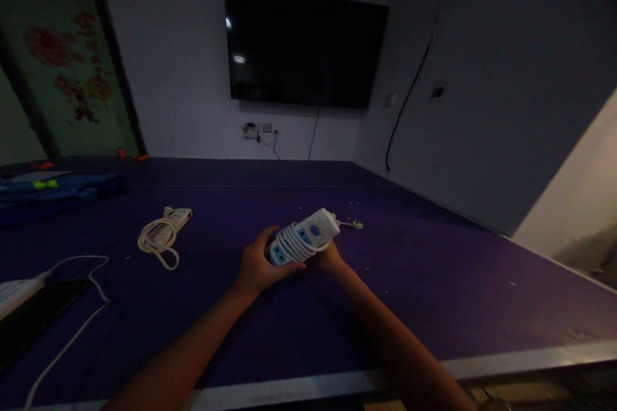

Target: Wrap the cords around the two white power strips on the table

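From here I see both forearms stretched forward, the left hand (258, 263) wrapped around the near end of a white power strip (328, 228), its thumb along the lower edge. The right hand (330, 257) sits behind the far end, its fingers hidden, so I can't tell how they close. The strip, wound with its cord, tilts between them over the purple tabletop (434, 321); its plug (357, 225) lies just right of the grip. Beyond hangs a dark television (303, 45). Left of the grip lies another corded strip (182, 218), well apart.
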The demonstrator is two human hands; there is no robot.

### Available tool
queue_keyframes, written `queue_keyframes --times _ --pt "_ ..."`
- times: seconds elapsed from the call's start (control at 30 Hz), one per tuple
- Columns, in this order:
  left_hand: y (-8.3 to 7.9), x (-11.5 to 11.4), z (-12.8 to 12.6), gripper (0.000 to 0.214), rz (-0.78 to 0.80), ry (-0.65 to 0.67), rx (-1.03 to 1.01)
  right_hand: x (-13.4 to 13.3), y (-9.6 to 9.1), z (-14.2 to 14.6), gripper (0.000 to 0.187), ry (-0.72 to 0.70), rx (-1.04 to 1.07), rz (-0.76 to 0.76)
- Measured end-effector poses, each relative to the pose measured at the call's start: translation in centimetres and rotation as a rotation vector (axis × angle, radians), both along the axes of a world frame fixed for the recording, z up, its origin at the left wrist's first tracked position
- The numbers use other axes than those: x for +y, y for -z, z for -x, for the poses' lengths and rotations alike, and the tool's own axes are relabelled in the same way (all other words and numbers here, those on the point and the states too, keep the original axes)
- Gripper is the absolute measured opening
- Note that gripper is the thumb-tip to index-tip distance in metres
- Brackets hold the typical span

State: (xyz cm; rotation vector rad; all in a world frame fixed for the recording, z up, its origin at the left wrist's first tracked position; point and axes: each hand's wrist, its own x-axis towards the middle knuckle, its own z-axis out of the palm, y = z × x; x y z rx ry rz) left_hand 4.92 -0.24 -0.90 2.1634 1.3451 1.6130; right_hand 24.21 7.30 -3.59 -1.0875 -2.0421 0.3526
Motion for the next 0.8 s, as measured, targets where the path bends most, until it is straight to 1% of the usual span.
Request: queue_keyframes --times 0.07,0.1,0.17,0.27,0.33,0.43,0.5,0.57,0.7,0.8 --pt "-0.4 0.6 0.4 0.071 0.012 -0.057 -0.100 -0.6 -0.2 0.3 0.017 0.095 -0.137 -0.036" --pt "-0.5 0.9 0.7 0.068 0.026 -0.096 -0.154 -0.9 -0.3 0.4 0.020 0.117 -0.208 -0.048" --pt "-0.8 1.7 1.5 0.064 0.071 -0.182 -0.265 -1.3 -0.6 0.6 0.024 0.102 -0.298 -0.061" --pt "-0.7 3.0 2.6 0.059 0.151 -0.253 -0.384 -1.7 -0.6 1.0 0.025 0.051 -0.327 -0.084" --pt "-0.4 3.7 3.1 0.059 0.192 -0.291 -0.421 -1.9 -0.5 1.4 0.025 0.047 -0.356 -0.095" --pt "0.2 4.4 3.4 0.063 0.247 -0.366 -0.426 -2.1 -0.5 2.0 0.024 0.076 -0.418 -0.132" --pt "0.4 4.6 3.5 0.065 0.284 -0.405 -0.393 -2.4 -0.7 2.2 0.024 0.090 -0.456 -0.174" --pt "0.5 4.5 3.4 0.066 0.324 -0.442 -0.312 -2.6 -1.0 2.3 0.026 0.099 -0.500 -0.228" --pt "0.2 3.9 3.0 0.072 0.397 -0.523 -0.020 -3.2 -1.4 2.2 0.026 0.095 -0.584 -0.322" --pt "0.1 3.5 2.5 0.079 0.437 -0.536 0.175 -3.3 -1.1 2.1 0.026 0.060 -0.618 -0.375"
